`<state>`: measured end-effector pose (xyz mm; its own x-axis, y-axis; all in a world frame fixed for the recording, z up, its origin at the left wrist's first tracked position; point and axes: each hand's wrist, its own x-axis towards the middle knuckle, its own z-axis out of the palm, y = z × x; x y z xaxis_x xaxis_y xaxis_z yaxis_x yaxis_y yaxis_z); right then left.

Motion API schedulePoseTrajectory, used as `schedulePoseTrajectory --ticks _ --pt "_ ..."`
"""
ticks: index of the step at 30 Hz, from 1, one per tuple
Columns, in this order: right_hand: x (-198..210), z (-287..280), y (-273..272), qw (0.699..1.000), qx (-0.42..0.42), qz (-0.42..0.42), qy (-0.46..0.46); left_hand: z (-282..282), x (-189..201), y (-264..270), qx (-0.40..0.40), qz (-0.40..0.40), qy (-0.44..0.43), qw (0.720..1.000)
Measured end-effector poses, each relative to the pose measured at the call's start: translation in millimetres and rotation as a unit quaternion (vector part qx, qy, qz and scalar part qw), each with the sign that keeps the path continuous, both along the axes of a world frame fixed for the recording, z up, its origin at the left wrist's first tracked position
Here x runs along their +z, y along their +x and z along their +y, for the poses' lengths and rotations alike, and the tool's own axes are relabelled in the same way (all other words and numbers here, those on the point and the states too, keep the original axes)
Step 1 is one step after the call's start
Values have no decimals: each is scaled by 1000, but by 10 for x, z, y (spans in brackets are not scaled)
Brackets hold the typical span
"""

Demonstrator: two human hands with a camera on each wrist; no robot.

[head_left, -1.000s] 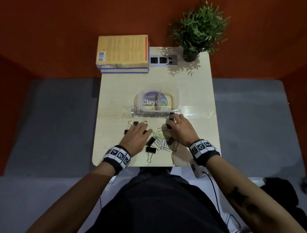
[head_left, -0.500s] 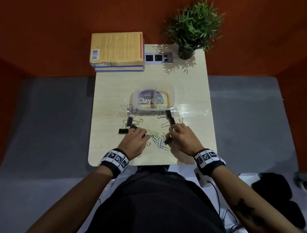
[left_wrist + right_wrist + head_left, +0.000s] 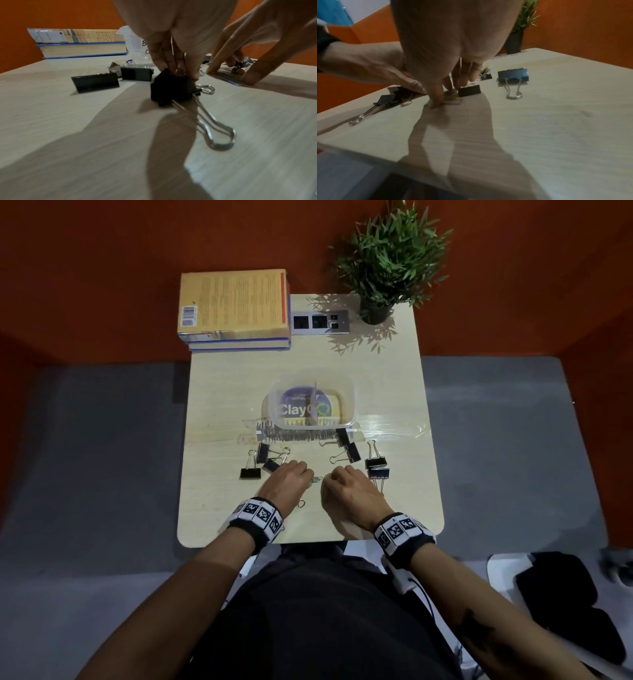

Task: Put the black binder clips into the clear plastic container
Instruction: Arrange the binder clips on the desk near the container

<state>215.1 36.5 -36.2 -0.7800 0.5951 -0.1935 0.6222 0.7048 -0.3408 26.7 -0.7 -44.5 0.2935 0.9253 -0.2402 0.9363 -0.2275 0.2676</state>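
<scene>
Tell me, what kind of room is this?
Probably an office or study nook: a small desk with a built-in socket panel, stacked books, a potted plant, and binder clips scattered by a clear plastic container.

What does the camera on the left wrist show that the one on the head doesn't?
Only the left wrist view shows the left hand pinching a black binder clip from above, its wire handles lying on the table; from the head, that hand hides it. Only the head view shows the whole layout: the clear plastic container with no black clips visible inside, the potted plant, and clips spread on both sides. Both show the stacked books and the right hand fingering paper clips.
</scene>
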Motion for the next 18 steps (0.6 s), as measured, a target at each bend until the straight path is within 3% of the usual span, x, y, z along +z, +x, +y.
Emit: schedulePoseTrajectory --ticks 6,11,18 --pt "-33 -48 -217 999 -47 -27 -3 35 -19 21 89 -56 -37 994" --pt "-19 41 -277 996 -83 -13 -34 73 74 -8 205 -123 -65 969" --pt "22 101 -107 969 -202 108 -97 604 686 148 277 -253 13 927"
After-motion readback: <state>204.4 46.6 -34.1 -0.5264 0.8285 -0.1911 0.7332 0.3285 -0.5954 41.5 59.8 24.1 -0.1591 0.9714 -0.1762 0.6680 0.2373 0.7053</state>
